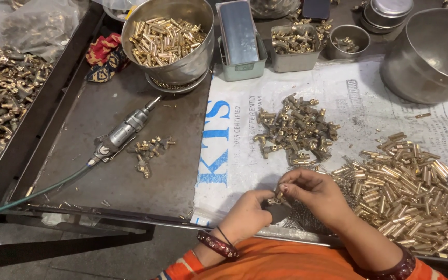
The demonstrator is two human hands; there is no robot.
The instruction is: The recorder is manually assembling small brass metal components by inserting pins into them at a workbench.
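The left hand [250, 207] and right hand [312, 193] are pinching one small brass fitting [274, 199] together. A few joined pieces [150, 149] are lying done; the big heap of shiny brass tubes [416, 192] is waiting.

Your bright orange garment with patterned sleeve edges [286, 262], dark red patterned bangle [218, 245] and thin black thread on your left wrist, matching dark red bangle [397, 268] on your right wrist
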